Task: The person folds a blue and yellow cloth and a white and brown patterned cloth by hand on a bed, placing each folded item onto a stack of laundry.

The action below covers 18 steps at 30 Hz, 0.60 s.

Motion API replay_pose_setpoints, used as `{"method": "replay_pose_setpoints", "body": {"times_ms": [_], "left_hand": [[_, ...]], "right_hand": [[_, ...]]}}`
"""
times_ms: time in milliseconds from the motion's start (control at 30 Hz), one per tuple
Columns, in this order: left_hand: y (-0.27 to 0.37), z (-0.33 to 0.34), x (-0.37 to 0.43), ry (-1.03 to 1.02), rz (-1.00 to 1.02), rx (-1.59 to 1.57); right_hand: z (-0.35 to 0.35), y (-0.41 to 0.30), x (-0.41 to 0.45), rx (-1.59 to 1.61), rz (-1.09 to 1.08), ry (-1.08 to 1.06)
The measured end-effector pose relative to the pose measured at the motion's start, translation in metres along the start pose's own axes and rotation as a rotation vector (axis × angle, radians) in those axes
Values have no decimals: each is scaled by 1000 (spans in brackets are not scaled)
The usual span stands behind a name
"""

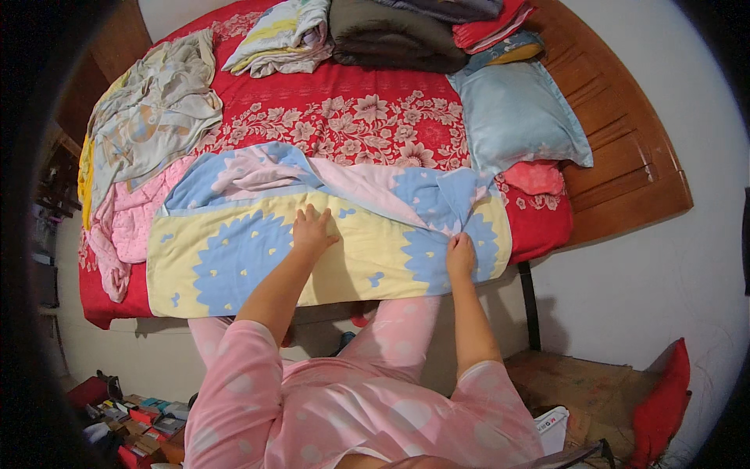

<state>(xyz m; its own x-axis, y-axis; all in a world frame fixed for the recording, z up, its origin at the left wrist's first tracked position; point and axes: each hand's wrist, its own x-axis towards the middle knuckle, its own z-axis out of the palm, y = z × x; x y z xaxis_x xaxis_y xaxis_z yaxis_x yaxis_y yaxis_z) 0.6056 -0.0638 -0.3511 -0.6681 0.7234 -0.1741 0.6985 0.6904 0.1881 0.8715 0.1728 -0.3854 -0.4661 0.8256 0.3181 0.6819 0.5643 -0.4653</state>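
A yellow, blue and pink patterned cloth blanket (pixel 363 252) lies across the near edge of the bed, its yellow side showing at the front. Its far part is turned over in loose folds of blue and pink (pixel 363 182). My left hand (pixel 312 232) rests on the yellow side with the fingers spread, holding nothing. Toward the right end, my right hand (pixel 461 255) pinches a gathered bit of the blanket's folded edge. The fingertips of that hand are partly hidden in the cloth.
A red floral sheet (pixel 369 123) covers the bed. Pink clothing (pixel 140 217) and a crumpled pale cloth (pixel 152 117) lie left. Folded bedding (pixel 281 41) and a dark rolled quilt (pixel 398 38) are at the back. A light blue pillow (pixel 521 111) sits by the wooden headboard (pixel 621 135).
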Motion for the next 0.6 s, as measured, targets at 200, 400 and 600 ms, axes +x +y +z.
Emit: {"method": "replay_pose_setpoints", "body": {"times_ms": [200,400,600], "left_hand": [[-8,-4,29,247,189,-133],[23,-19,62,566,405,48],[10,-36,84,286,354,57]], "right_hand": [[23,3,10,-219,101,75],[30,9,9,-187,77,157],[33,11,10,-193,104,154]]}}
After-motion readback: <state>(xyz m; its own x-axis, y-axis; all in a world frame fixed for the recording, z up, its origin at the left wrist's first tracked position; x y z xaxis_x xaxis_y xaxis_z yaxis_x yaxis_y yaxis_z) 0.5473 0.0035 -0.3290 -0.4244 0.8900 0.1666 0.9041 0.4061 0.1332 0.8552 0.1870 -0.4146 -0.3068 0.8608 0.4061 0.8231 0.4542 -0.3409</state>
